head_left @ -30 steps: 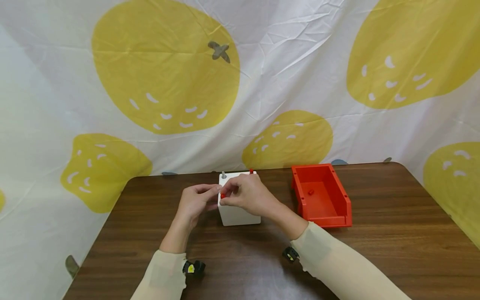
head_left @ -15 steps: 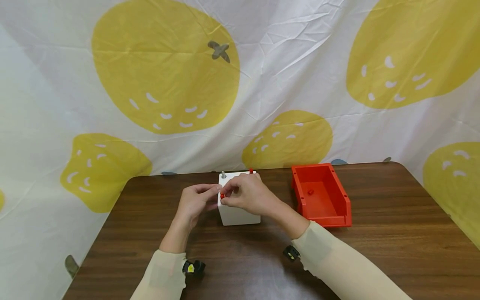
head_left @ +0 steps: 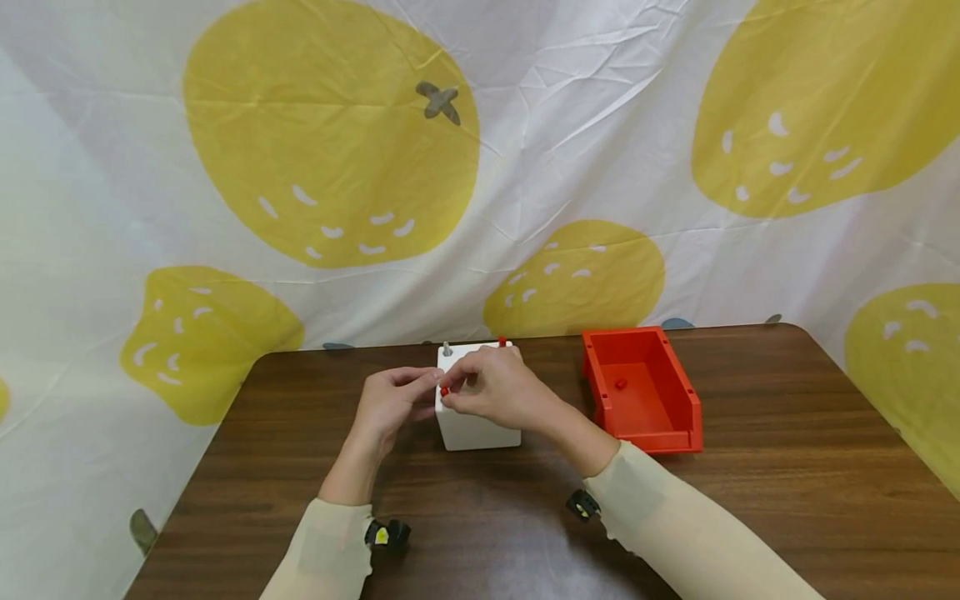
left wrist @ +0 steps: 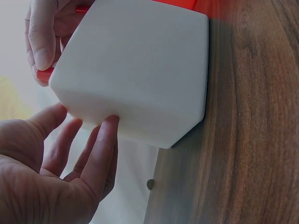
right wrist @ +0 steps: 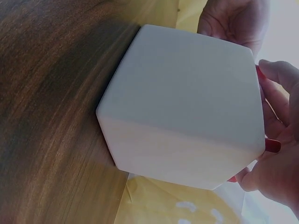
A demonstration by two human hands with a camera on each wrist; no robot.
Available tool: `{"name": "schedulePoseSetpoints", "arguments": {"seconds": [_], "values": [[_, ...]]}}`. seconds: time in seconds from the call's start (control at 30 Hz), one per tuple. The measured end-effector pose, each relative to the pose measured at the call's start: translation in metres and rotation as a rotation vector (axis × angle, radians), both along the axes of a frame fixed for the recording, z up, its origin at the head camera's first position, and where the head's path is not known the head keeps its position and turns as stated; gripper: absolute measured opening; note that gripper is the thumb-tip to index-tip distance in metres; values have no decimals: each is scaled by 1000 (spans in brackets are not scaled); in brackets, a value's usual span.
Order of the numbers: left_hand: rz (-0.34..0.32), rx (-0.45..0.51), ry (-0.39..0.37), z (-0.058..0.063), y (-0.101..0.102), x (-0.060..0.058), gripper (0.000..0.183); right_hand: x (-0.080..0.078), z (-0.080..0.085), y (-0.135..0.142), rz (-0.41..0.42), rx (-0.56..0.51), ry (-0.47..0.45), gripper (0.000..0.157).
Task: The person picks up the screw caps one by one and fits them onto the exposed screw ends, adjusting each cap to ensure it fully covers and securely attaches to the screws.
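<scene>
A white box (head_left: 480,429) stands on the table with small upright posts at its top corners. At the front-left corner, my right hand (head_left: 498,387) pinches a small red cylindrical piece (head_left: 445,391) between thumb and fingers. My left hand (head_left: 393,404) has fairly straight fingers, their tips against the box's left side; its thumb reaches the top edge in the left wrist view. A bare metal post (head_left: 447,349) rises at the back-left corner, and a red post (head_left: 502,342) at the back-right. Another red post (right wrist: 272,145) shows at the front-right corner in the right wrist view; my right hand hides it in the head view.
A red open-fronted bin (head_left: 648,400) sits to the right of the box, with one small red piece (head_left: 621,384) inside. The brown wooden table (head_left: 780,417) ends at a white curtain (head_left: 570,167) printed with yellow fruit.
</scene>
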State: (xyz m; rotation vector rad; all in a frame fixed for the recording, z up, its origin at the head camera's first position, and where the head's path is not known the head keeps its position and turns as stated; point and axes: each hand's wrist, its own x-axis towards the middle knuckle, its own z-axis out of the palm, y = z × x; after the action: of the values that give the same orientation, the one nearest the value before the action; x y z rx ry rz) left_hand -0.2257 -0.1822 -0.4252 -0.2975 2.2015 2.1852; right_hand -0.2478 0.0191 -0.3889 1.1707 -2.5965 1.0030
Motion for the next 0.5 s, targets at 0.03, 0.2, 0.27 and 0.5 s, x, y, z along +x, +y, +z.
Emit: {"name": "schedulePoseSetpoints", "arguments": {"seconds": [0.03,0.2,0.27,0.5], "values": [[0,1,0,0,0,0,26,0,0,0,0,0,-1,9],[1,-7,1,0,-2,0,30,1,1,-1,-11,3,-10,8],[2,-9,-1,0,-2,0,31,2,2,-1,-14,5,-11,8],[4,-8,-4,1,-1,0,33,2,2,-1,-21,9,-3,8]]}}
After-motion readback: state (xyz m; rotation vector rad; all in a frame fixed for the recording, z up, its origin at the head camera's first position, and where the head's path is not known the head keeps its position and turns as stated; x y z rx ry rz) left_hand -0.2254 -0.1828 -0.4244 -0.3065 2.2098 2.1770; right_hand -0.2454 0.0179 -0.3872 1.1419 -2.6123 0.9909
